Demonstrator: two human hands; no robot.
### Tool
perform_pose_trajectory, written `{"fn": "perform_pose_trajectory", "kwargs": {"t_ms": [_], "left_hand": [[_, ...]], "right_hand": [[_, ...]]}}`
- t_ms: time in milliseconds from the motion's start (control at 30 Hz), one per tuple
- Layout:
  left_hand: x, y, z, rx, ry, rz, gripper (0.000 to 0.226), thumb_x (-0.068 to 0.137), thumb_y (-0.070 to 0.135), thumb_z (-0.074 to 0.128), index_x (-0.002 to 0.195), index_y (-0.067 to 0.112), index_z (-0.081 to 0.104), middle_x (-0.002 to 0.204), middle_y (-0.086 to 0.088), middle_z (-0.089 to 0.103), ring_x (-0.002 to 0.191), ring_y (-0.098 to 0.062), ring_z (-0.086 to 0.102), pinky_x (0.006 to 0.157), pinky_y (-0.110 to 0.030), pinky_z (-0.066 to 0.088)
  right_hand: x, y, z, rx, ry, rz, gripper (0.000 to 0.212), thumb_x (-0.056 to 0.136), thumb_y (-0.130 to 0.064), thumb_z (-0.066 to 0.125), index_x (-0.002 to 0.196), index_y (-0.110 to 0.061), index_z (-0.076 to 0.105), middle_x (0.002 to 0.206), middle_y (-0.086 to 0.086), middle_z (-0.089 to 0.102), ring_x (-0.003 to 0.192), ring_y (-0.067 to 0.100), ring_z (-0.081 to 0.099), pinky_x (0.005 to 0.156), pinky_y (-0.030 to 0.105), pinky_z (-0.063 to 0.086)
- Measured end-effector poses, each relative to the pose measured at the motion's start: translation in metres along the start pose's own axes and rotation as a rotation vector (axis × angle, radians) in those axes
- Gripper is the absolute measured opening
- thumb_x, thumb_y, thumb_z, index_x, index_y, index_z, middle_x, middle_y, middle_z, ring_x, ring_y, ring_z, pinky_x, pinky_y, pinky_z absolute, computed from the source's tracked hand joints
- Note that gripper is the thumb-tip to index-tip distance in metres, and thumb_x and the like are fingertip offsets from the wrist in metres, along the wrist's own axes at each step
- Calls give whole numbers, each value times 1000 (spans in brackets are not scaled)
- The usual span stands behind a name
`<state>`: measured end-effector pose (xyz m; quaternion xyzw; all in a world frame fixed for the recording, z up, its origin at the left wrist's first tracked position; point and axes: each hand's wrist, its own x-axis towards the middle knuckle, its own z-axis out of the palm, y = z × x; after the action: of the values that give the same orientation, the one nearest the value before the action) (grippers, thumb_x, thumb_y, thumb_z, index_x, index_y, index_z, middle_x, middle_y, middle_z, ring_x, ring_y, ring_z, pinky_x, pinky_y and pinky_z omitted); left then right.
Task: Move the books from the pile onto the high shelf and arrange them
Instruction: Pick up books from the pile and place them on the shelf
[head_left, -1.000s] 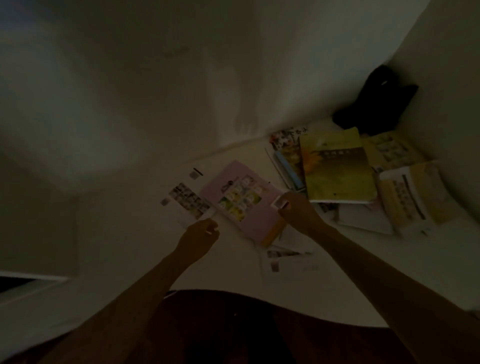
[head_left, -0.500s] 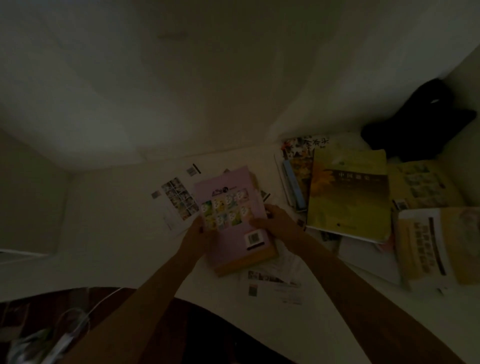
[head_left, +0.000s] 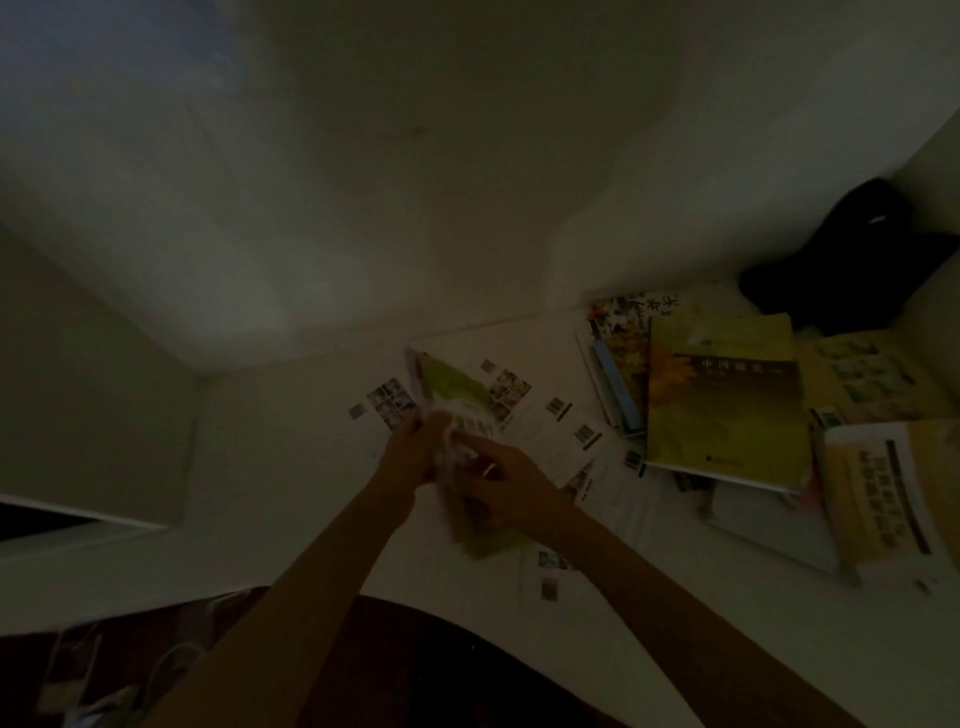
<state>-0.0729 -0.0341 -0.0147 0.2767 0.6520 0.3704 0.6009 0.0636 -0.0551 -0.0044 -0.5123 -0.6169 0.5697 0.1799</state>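
Hands, left (head_left: 410, 457) and right (head_left: 498, 483), gripping blurred booklets (head_left: 457, 410) (apparently pink and green), cover writing unreadable

A thin book (head_left: 457, 415) with a pink edge and green face (blurred) is tilted up off the white shelf (head_left: 260, 467), at centre. Right of it lies the pile (head_left: 753, 441): a yellow-green book (head_left: 727, 405) on top, others fanned out beneath.

left hand (head_left: 410, 457) + right hand (head_left: 498, 480): gripping blurred book (head_left: 457, 400) | pile (head_left: 727, 395): right
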Motion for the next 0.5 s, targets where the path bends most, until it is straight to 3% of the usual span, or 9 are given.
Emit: {"fn": "perform_pose_trajectory", "kwargs": {"t_ms": [33,100,167,233,367,500], "left_hand": [[3,-7,-8,-24,12,-22,23,95,24,50,114,12,56,116,-14,63,92,-25,62,76,-38,54],[6,-19,-18,-44,-2,-44,24,96,20,47,117,12,55,110,-13,64,90,-23,63,74,-34,55],[8,-27,-25,-30,14,-18,18,96,21,47,112,15,53,103,-8,63,85,-19,63,64,-28,54],[9,-32,-29,-32,65,20,7,96,23,48,101,19,52,101,-7,61,83,-17,61,59,-27,52],[8,-36,-47,-8,161,98,6,95,23,50,99,20,52,92,-2,62,77,-14,61,48,-17,52],[5,-40,-87,17,207,89,20,94,26,50,110,14,53,97,-2,63,80,-15,61,58,-27,51]], "right_hand": [[-1,7,0,19,-44,42,43,94,-19,54,136,-15,46,99,-8,55,79,1,52,62,6,45],[0,28,-7,-10,57,102,34,95,-14,52,128,-10,53,108,4,54,92,12,55,64,2,41],[3,55,-25,-120,294,161,32,95,-11,51,126,-8,54,117,14,48,113,25,51,79,11,40],[10,77,-47,-221,438,198,35,94,-12,53,128,-5,51,128,18,46,122,30,45,93,21,34],[40,85,-83,-194,365,353,56,93,-28,55,140,-4,37,146,16,33,130,30,39,105,33,32],[71,85,-84,-394,347,410,70,91,-45,53,142,-4,33,146,20,32,133,34,34,109,42,32]]}}
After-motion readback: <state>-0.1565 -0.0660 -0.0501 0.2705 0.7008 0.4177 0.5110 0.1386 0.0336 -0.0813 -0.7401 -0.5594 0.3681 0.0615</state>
